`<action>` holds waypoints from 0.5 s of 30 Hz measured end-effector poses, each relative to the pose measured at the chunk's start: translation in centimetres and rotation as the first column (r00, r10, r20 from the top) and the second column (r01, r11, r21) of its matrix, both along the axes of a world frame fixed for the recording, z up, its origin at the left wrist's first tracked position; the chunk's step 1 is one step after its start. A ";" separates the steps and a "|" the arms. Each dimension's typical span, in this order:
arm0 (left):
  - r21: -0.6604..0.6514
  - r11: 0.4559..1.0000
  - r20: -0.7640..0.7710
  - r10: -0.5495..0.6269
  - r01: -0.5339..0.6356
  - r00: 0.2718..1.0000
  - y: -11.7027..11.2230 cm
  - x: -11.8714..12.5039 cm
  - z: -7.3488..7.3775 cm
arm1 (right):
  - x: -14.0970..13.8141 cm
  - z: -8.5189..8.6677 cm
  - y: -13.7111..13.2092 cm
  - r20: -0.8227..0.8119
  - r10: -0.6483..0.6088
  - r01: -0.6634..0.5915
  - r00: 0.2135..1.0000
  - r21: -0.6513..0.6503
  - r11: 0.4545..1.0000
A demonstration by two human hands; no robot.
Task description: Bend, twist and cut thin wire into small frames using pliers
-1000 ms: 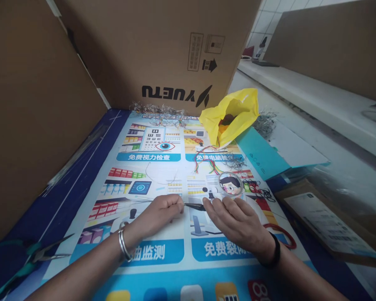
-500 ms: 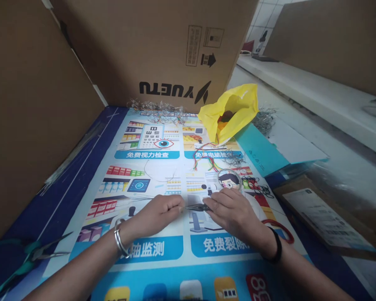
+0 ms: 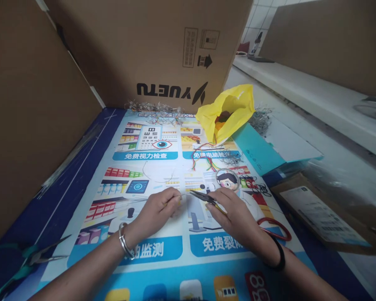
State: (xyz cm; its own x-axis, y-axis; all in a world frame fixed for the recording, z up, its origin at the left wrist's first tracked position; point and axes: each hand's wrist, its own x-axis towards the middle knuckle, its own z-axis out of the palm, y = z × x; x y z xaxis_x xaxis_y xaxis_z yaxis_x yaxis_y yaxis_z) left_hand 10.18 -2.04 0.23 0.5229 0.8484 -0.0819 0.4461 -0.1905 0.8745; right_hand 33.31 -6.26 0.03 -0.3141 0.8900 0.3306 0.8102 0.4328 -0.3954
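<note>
My left hand point(image 3: 165, 207) is closed, pinching a thin wire point(image 3: 185, 194) whose short end pokes out towards the right. More thin strands show left of that hand, over the mat. A bit of yellow shows between its fingers; I cannot make out what it is. My right hand point(image 3: 233, 211) grips dark needle-nose pliers point(image 3: 203, 196) with a yellow handle, jaws pointing left near the wire's end. Whether the jaws touch the wire is unclear. Just beyond the right hand lies a round clear dish point(image 3: 228, 179). A curved loose wire point(image 3: 158, 179) rests on the printed mat.
Teal-handled pliers point(image 3: 31, 257) lie at the left. A yellow bag point(image 3: 228, 110) stands at the back, coloured cords point(image 3: 203, 159) before it. Wire scraps point(image 3: 156, 108) line the cardboard wall point(image 3: 169, 50). At right are a red ring point(image 3: 285, 234), black loops point(image 3: 255, 186) and a cardboard box point(image 3: 328, 213).
The pliers have tilted, with their tip raised and the yellow handle showing. My left hand has turned and moved up slightly, and the wire end now shows between the hands.
</note>
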 end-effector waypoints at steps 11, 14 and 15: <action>0.459 0.886 0.016 0.068 -0.068 0.998 -0.8 0.2 -1.1 | -3.1 -0.2 -2.9 -0.174 -0.169 0.098 0.970 -0.357 0.929; 0.614 0.787 0.019 0.075 -0.071 0.997 -0.9 0.1 -2.1 | -3.7 -0.3 -3.3 -0.196 -0.176 0.093 0.965 -0.372 0.924; 0.650 0.756 0.020 0.079 -0.073 0.997 -0.9 0.1 -2.3 | -4.0 -0.3 -3.4 -0.202 -0.177 0.091 0.963 -0.371 0.924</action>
